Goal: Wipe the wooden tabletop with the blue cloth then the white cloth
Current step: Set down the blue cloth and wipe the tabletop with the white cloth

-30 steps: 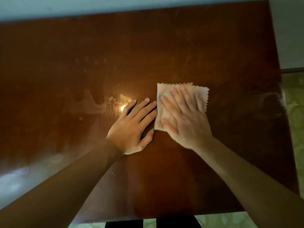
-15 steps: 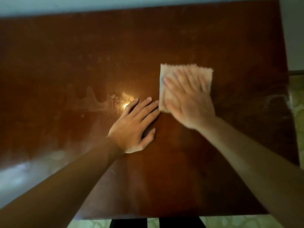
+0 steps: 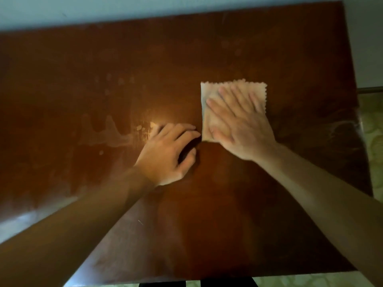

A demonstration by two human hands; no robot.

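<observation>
A folded white cloth (image 3: pixel 209 94) with a zigzag edge lies flat on the dark wooden tabletop (image 3: pixel 207 214), right of centre. My right hand (image 3: pixel 240 121) presses flat on the cloth, fingers spread and pointing away from me. My left hand (image 3: pixel 167 154) rests palm down on the bare wood just left of the cloth, fingers slightly curled, holding nothing. No blue cloth is in view.
Pale smears and spots (image 3: pixel 107 135) mark the wood left of my left hand, beside a bright glare spot. A pale wall (image 3: pixel 145 7) runs along the table's far edge. Green patterned floor (image 3: pixel 373 125) shows past the right and near edges.
My right hand has slid the white cloth away from me across the wood, then slightly back toward me. My left hand stayed in place, its fingers curling a little.
</observation>
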